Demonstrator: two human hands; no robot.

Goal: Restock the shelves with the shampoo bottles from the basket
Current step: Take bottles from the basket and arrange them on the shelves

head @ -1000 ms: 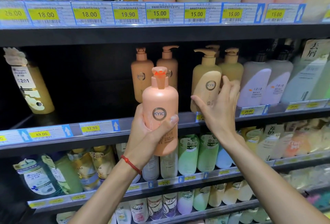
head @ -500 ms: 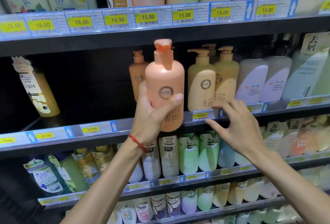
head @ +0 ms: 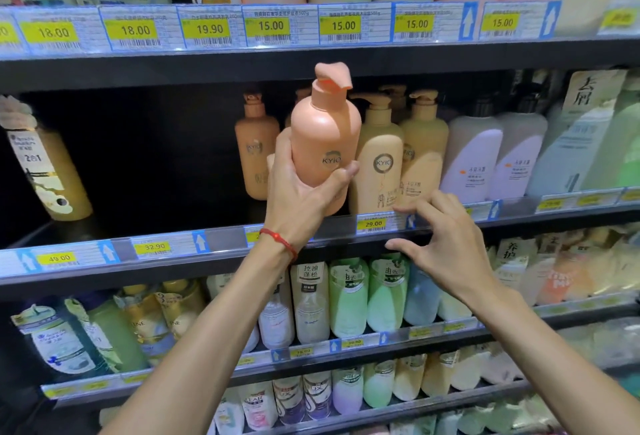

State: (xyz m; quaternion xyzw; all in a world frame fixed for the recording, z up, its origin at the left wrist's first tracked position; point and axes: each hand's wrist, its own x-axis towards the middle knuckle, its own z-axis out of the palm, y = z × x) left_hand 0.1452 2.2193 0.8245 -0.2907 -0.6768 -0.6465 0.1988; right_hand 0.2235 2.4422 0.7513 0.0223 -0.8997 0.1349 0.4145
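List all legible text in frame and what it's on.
"KYIO": peach bottle held in the left hand
"KYIO": cream bottle beside it
"2in1": yellow bottle, far left
"18.00", "18.00", "19.90", "15.00" four times: top rail tags
"49.00", "32.90", "29.00": middle rail tags
Other labels, fine print and lower tags: too blurred.

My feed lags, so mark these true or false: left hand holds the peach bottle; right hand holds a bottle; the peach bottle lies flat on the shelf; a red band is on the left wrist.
1. The left hand holds the peach bottle. True.
2. The right hand holds a bottle. False: it is open and empty, by the shelf edge.
3. The peach bottle lies flat. False: it is upright, held in a grip.
4. A red band circles the left wrist. True.
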